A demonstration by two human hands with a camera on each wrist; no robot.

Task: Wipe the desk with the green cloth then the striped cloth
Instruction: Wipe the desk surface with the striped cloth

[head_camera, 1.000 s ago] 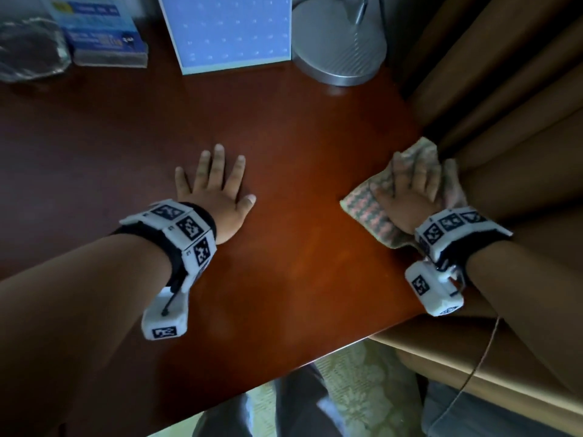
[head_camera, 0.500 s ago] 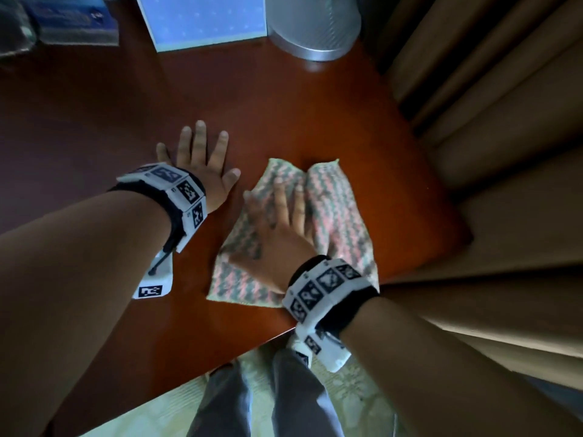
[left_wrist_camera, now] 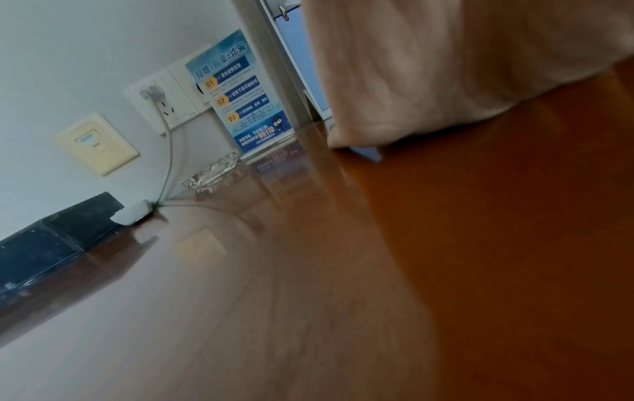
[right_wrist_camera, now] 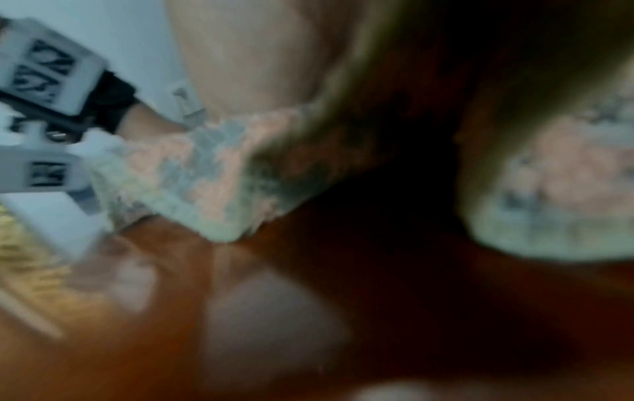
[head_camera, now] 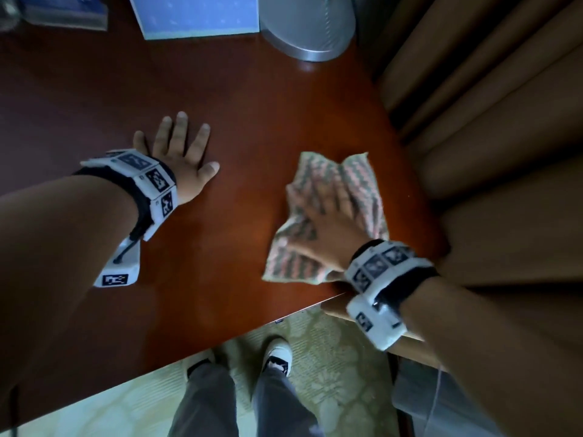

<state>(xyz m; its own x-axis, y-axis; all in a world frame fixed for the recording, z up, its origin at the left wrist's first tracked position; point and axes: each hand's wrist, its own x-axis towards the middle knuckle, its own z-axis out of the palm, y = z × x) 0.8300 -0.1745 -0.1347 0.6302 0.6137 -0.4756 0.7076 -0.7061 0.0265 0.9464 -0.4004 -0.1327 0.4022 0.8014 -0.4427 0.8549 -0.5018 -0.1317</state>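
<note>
The striped cloth, pink and grey-green, lies rumpled on the reddish-brown desk near its right edge. My right hand presses flat on top of it with fingers spread, blurred by motion. In the right wrist view the striped cloth bunches under the palm, and the picture is smeared. My left hand lies flat on the bare desk to the left, palm down, fingers straight, holding nothing. No green cloth shows in any view.
A blue board and a silver lamp base stand at the desk's far edge. Tan curtains hang along the right side. A glass ashtray and a black box sit by the wall.
My right hand swept the striped cloth from the desk's right edge leftward to the middle, then back toward the right. My left hand stayed flat in place.
</note>
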